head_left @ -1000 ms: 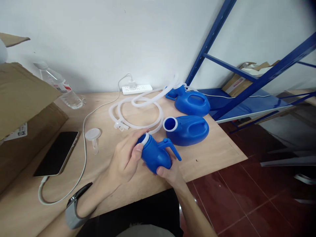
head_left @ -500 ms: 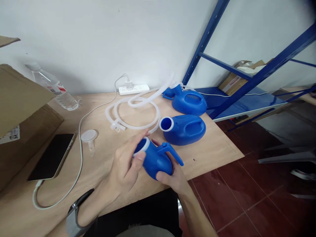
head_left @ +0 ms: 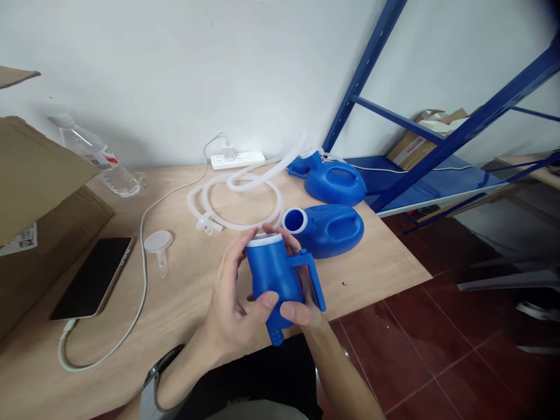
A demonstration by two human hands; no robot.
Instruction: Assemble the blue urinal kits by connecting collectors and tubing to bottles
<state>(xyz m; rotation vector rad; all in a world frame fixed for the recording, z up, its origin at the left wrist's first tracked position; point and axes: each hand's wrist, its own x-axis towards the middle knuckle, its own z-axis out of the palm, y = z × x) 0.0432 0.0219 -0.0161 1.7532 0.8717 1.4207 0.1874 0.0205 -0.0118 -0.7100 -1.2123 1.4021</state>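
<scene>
Two hands grasp one blue cup (head_left: 273,271) near the front edge of a wooden table (head_left: 380,265). The left hand (head_left: 238,309) wraps the cup's left side, a finger reaching the white rim (head_left: 265,240), its thumb pressed to the lower front. The right hand (head_left: 308,309) holds it from the right, thumb also on the lower front, other fingers mostly hidden behind. The cup is nearly upright, rim uppermost, its handle (head_left: 317,284) jutting right and a small nub (head_left: 276,336) pointing down from the base. Just beyond lies a blue jug (head_left: 335,239), its round mouth open; a second jug (head_left: 336,184) sits behind it. Left of the jugs, a pale tube (head_left: 287,160) lies coiled before a power strip (head_left: 240,160). Farther left are a white disc (head_left: 158,240) with a stem, a dark-screened phone (head_left: 93,277), a bottle (head_left: 118,178) and a cardboard box (head_left: 39,175). A blue shelf (head_left: 437,181) stands at right.
</scene>
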